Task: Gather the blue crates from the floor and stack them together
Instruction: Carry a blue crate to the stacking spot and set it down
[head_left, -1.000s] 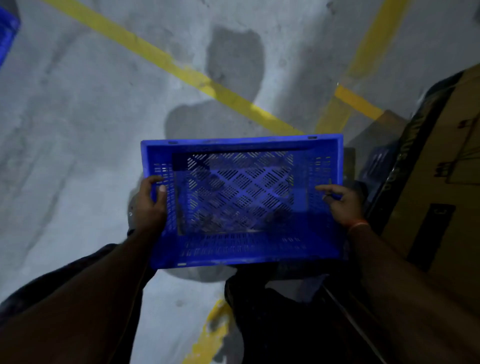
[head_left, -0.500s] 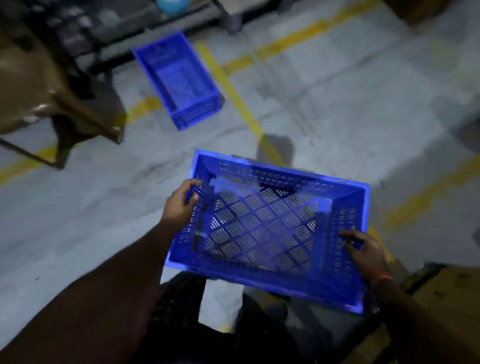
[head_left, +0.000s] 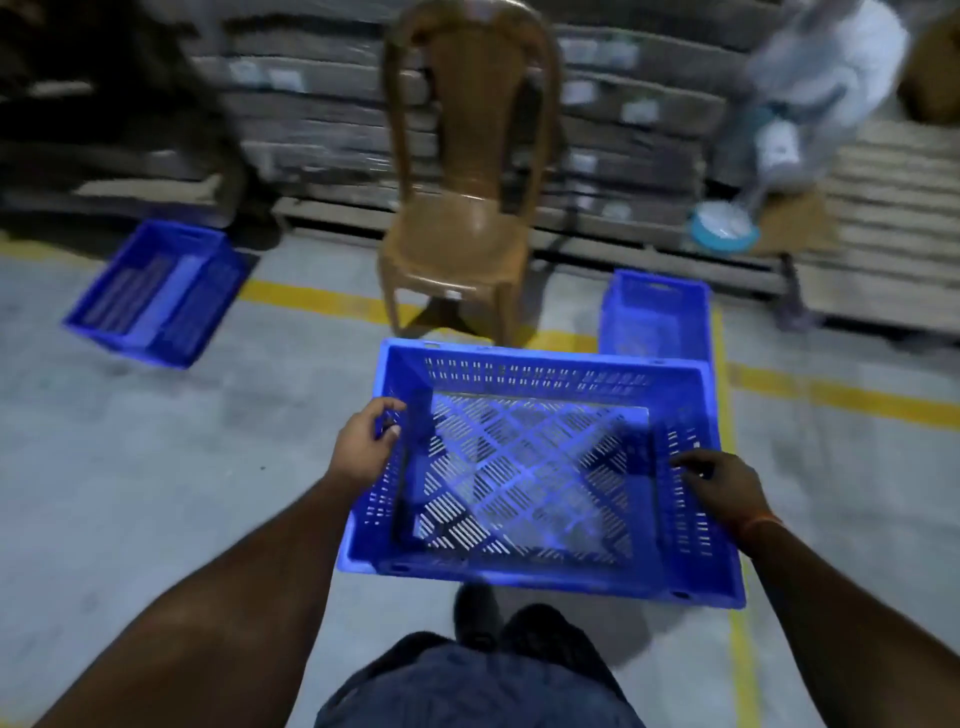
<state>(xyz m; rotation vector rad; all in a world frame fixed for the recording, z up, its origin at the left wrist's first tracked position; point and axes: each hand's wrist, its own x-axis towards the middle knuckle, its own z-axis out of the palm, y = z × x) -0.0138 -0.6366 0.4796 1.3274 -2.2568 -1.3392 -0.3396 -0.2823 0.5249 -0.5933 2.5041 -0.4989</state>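
Blue crate between both grips — left hand, right hand pinching its side walls

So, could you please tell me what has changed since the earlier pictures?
The view has swung from bare floor to face a brown chair, with two more crates on the floor: the left crate and the right crate. Unchanged: the left hand and right hand still grip the carried crate by its sides.
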